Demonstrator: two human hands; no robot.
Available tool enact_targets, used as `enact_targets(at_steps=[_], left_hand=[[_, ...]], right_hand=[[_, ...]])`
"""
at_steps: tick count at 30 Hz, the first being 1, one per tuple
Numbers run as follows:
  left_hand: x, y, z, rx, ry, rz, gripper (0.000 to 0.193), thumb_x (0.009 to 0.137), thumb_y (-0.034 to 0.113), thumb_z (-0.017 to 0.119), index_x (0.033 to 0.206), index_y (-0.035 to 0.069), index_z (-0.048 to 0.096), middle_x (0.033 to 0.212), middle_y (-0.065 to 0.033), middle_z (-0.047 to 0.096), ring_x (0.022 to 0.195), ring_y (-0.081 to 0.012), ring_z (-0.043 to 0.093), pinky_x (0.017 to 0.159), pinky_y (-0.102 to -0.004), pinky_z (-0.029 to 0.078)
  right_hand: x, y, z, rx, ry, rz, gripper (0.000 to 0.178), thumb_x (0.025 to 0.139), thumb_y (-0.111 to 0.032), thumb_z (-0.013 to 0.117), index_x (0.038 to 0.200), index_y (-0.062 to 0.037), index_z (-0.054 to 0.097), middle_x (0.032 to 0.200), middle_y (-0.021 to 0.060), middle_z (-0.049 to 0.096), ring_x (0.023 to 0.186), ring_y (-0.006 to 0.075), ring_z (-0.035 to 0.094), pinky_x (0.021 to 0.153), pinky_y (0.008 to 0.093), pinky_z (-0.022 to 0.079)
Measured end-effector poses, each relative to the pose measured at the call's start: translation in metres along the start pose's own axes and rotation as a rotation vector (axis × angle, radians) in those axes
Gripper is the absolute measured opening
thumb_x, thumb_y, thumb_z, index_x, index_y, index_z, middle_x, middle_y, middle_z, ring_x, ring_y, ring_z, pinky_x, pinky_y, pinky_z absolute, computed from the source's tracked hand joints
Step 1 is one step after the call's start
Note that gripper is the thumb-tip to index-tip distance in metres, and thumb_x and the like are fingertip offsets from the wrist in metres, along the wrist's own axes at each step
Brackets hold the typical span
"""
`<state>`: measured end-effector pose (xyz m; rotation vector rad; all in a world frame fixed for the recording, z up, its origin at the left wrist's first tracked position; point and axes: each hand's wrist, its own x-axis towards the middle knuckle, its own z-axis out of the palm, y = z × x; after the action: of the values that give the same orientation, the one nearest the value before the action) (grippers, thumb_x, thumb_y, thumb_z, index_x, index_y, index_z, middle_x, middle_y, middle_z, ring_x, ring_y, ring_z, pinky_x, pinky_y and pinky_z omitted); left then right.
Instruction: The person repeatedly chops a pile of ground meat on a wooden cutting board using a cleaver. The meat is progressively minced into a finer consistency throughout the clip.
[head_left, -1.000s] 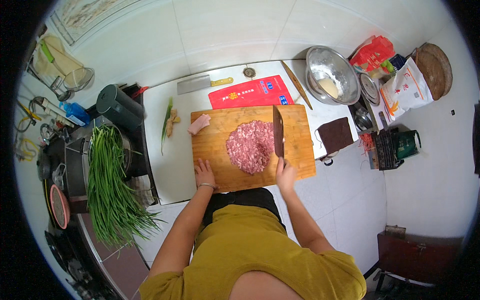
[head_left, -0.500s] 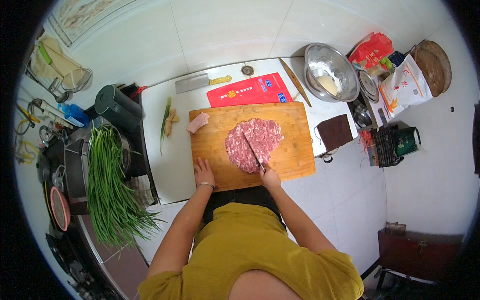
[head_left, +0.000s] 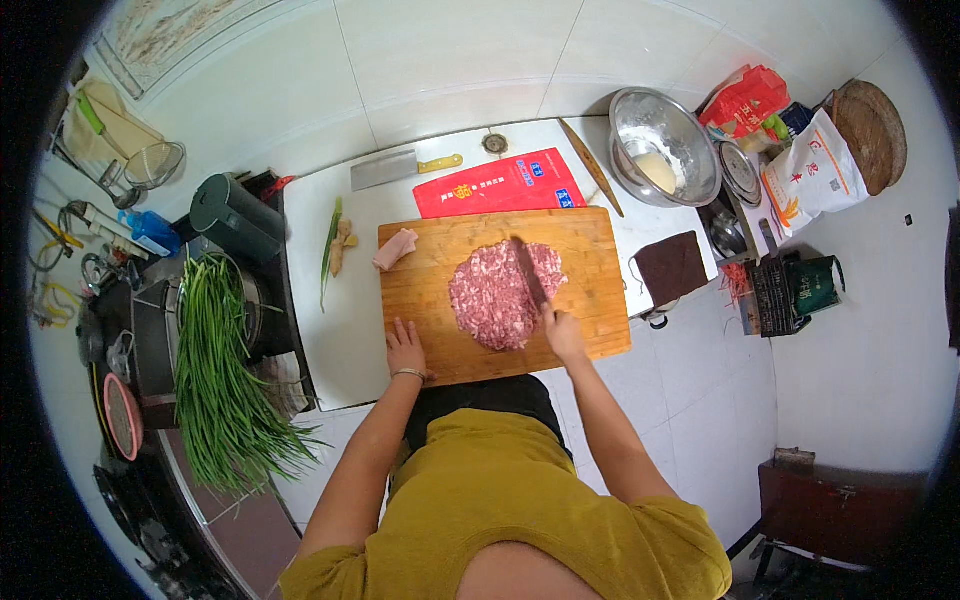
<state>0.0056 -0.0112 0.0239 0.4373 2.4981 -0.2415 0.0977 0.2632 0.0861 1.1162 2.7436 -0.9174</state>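
Minced meat lies spread in a flat, roundish patch on a wooden cutting board. My right hand grips the handle of a kitchen knife, whose blade is over the right part of the mince and slightly blurred. Whether the edge touches the meat I cannot tell. My left hand rests flat on the board's left edge, fingers apart, holding nothing. A pale pink piece of meat sits at the board's upper left corner.
Behind the board lie a red packet, a cleaver and a tapered wooden rolling pin. A steel bowl with dough stands back right. Ginger and scallion lie left. Green chives hang over the stove.
The knife in my right hand has moved right and up across the mince, its blade turned more broadly into view. My left hand has stayed in place.
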Motion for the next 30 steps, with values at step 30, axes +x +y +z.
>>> enact_targets(at_steps=[30], left_hand=[[0.005, 0.006, 0.005, -0.003, 0.029, -0.047, 0.116, 0.049, 0.037, 0.08, 0.136, 0.008, 0.007, 0.141, -0.0177, 0.001, 0.125, -0.0384, 0.019, 0.101, -0.0414, 0.023]], right_hand=[[0.042, 0.05, 0.007, 0.267, 0.218, 0.015, 0.051, 0.087, -0.037, 0.039, 0.079, 0.0103, 0.058, 0.074, 0.0313, 0.055, 0.073, 0.0422, 0.057, 0.061, 0.0471, 0.042]])
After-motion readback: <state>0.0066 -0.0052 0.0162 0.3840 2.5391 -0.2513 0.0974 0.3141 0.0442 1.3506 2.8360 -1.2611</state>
